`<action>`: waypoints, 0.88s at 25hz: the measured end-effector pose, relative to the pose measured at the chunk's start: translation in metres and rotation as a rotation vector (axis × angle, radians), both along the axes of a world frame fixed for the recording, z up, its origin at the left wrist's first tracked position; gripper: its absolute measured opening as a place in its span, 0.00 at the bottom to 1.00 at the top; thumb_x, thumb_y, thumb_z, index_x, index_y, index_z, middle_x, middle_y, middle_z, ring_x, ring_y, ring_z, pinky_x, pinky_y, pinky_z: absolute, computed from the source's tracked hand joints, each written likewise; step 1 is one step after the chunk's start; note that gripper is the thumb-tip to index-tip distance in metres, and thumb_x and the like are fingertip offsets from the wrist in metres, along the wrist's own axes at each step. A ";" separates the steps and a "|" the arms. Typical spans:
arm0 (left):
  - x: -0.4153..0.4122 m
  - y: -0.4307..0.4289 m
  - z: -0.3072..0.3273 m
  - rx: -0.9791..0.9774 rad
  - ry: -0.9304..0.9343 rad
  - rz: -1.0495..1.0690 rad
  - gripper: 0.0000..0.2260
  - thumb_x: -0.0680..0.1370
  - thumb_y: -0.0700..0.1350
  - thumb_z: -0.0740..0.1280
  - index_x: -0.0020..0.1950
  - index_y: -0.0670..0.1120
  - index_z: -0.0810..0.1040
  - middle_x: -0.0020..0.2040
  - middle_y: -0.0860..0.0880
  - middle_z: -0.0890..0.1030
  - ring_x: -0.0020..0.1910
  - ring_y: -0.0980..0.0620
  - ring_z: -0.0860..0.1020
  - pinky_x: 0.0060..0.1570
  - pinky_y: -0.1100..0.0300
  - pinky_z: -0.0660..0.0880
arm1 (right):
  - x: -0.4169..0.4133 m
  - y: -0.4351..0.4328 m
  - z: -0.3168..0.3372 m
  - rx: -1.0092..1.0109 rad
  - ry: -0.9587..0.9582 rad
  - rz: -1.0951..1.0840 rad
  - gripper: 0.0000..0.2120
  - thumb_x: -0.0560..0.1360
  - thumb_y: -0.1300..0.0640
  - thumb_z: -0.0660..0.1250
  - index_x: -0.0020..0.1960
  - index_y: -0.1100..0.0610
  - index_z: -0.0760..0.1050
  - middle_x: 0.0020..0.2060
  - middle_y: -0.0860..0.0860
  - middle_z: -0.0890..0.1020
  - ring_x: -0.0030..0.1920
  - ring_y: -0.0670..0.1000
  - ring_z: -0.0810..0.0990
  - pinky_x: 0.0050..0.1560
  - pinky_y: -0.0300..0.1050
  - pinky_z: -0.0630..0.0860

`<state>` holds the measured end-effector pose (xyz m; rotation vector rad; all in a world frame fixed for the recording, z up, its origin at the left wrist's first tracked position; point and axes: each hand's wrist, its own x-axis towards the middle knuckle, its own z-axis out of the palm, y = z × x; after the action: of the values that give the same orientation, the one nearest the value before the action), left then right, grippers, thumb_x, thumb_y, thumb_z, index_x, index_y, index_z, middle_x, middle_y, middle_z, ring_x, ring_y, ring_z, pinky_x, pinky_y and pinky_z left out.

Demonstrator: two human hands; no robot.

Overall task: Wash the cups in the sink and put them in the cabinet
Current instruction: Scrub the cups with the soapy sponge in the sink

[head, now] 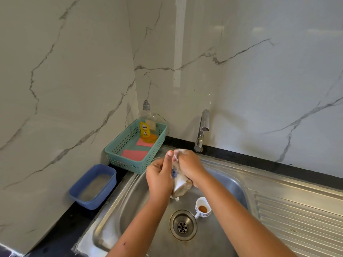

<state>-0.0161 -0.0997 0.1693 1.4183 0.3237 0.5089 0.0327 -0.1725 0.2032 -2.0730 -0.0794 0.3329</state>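
Over the steel sink [230,182] I hold a white cup [178,181] with a blue flower print. My left hand [159,179] grips its left side, thumb pointing up. On its right side my right hand [191,167] presses a wet, brownish sponge [184,188], with white foam at the fingertips. Most of the cup is hidden between the two hands. A small white part shows just below it. A second white cup [202,210] with brown dregs stands upright on the sink floor, right of the drain [182,225].
The tap [202,130] stands behind my hands, with no water running. A teal basket [130,164] with a soap bottle [147,127] and pink cloths sits at the back left. A blue tub [74,191] of cloudy water is on the dark counter. The ribbed drainboard [297,219] lies to the right.
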 end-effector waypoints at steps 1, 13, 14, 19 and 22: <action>0.000 0.000 -0.001 -0.021 -0.015 -0.006 0.24 0.78 0.51 0.66 0.27 0.39 0.65 0.25 0.45 0.64 0.27 0.50 0.62 0.31 0.58 0.61 | 0.001 -0.001 -0.002 0.091 0.087 -0.036 0.14 0.81 0.53 0.54 0.43 0.57 0.75 0.41 0.54 0.81 0.43 0.55 0.80 0.47 0.49 0.76; 0.013 0.012 0.001 -0.384 0.064 0.107 0.22 0.77 0.54 0.66 0.30 0.44 0.62 0.28 0.45 0.66 0.27 0.49 0.67 0.31 0.57 0.68 | -0.019 0.004 -0.025 0.986 0.241 -0.453 0.10 0.81 0.59 0.56 0.43 0.56 0.71 0.30 0.48 0.77 0.31 0.47 0.78 0.30 0.43 0.75; 0.013 0.012 0.003 -0.502 0.116 0.126 0.22 0.77 0.55 0.66 0.31 0.43 0.65 0.29 0.44 0.70 0.27 0.48 0.72 0.33 0.56 0.72 | -0.018 0.003 -0.025 0.983 0.223 -0.504 0.15 0.80 0.63 0.53 0.36 0.56 0.68 0.25 0.48 0.73 0.28 0.48 0.75 0.28 0.41 0.73; 0.008 0.000 0.008 -0.831 0.195 0.071 0.22 0.76 0.59 0.64 0.48 0.40 0.78 0.37 0.42 0.83 0.36 0.44 0.83 0.39 0.53 0.78 | -0.032 0.013 -0.033 0.901 0.335 -0.374 0.10 0.77 0.51 0.61 0.47 0.56 0.77 0.43 0.56 0.84 0.46 0.56 0.83 0.51 0.50 0.79; -0.004 -0.014 0.004 -0.843 0.119 -0.211 0.25 0.77 0.59 0.61 0.56 0.37 0.78 0.49 0.38 0.84 0.49 0.42 0.83 0.50 0.50 0.79 | -0.026 0.009 -0.027 0.933 0.315 -0.434 0.21 0.75 0.38 0.62 0.54 0.55 0.77 0.46 0.56 0.83 0.46 0.55 0.82 0.50 0.50 0.78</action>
<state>-0.0200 -0.1141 0.1733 0.6477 0.4144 0.0788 0.0066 -0.1630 0.1761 -1.0573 0.3427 0.2728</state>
